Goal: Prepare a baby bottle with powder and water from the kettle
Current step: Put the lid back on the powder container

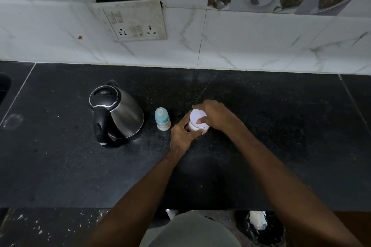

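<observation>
arms: we see both forearms bare, no sleeves in view | left hand (181, 136): no rings or bands we can make out; right hand (215, 115): likewise bare | clothing: grey garment (190, 230) at near edge

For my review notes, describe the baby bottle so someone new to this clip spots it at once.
On the black countertop below the white tiled wall, find the steel kettle. The baby bottle stands upright just to its right, between the kettle and the white-lidded jar both hands hold. It is the smallest item, with a pale blue cap.
</observation>
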`<control>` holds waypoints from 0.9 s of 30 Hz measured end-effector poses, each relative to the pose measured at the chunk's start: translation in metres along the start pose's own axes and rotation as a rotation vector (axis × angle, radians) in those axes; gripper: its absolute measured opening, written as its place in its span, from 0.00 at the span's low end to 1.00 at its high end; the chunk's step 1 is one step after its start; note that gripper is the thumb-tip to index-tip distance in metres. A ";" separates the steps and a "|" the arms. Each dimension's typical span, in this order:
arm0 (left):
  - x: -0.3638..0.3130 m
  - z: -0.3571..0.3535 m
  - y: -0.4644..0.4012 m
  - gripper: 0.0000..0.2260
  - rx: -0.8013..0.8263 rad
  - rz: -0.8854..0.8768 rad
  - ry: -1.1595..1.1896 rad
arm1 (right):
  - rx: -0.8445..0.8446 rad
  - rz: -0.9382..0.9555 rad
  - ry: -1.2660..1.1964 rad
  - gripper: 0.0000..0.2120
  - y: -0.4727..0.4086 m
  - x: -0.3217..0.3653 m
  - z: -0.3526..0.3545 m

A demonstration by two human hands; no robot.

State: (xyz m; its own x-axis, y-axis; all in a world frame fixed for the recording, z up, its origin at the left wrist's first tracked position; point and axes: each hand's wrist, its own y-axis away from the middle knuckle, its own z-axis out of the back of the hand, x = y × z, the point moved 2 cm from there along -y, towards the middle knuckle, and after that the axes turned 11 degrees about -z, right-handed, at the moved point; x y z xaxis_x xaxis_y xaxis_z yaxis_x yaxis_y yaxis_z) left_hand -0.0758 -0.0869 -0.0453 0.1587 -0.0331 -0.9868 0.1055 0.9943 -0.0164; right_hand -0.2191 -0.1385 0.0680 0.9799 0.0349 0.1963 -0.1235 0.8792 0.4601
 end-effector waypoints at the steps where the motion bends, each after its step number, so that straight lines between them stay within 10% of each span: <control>1: 0.000 0.000 0.000 0.39 0.002 0.004 0.001 | 0.017 -0.009 -0.002 0.33 0.000 -0.001 0.001; 6: -0.002 -0.001 0.000 0.38 -0.010 0.008 0.005 | 0.072 -0.043 0.039 0.47 0.000 0.000 -0.002; 27: 0.001 0.001 0.001 0.37 -0.003 0.028 0.024 | -0.077 -0.175 0.035 0.37 -0.002 0.008 -0.001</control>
State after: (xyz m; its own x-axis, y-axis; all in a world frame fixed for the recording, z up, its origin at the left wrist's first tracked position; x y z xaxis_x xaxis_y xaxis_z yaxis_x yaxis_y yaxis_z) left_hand -0.0745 -0.0863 -0.0464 0.1384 -0.0024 -0.9904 0.0986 0.9951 0.0114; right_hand -0.2106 -0.1395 0.0679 0.9904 -0.1065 0.0886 0.0602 0.9069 0.4171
